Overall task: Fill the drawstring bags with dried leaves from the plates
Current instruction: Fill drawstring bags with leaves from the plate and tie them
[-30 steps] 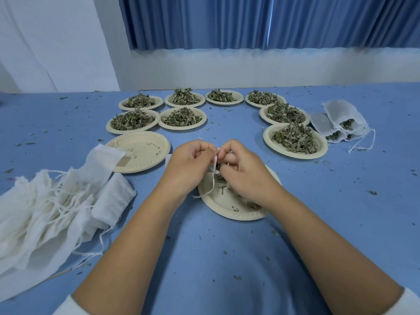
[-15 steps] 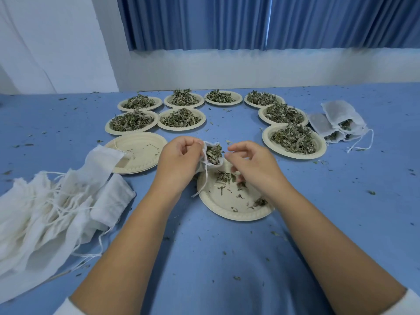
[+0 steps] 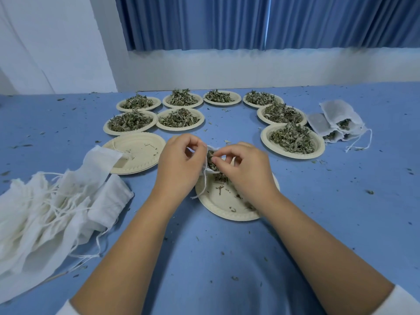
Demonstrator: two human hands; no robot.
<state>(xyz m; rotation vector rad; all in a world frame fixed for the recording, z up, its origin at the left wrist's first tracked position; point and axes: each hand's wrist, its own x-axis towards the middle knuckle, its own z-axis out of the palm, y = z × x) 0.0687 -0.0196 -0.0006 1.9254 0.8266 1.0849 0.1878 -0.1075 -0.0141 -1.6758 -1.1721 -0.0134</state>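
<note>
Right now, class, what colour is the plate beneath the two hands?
The plate is pale cream; the head view shows it.

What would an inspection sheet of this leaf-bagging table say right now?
Surface: blue table, speckled with bits.
Job's things: drawstring bag held open over the near plate, which is almost bare; eight heaped plates; one emptied plate; empty bags on the left; filled bags on the right.
Clutter: leaf crumbs scattered about.
Hands: left hand grips the bag; right hand pinches dried leaves at its mouth.
Cables: nothing seen.
Surroundings: blue curtain, white wall.
</note>
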